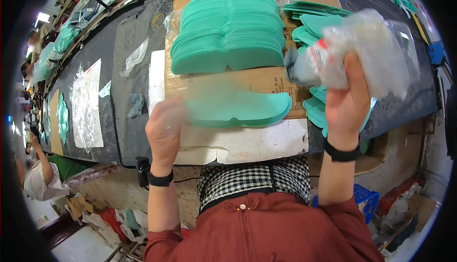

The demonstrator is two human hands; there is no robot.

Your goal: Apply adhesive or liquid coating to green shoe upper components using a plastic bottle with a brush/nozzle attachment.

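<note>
Gripping a clear bag [366, 52] raised above the table [133, 133], the right hand [345, 102] is closed on it; the left hand [164, 131] pinches a blurred green sheet [238, 109] over the cardboard [257, 79].

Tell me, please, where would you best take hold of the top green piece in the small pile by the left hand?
Probably by the rounded right end of the green piece, coming in from the right. That end juts past the cardboard edge, so fingers could slip under it, and the left hand already covers the other end.
</note>
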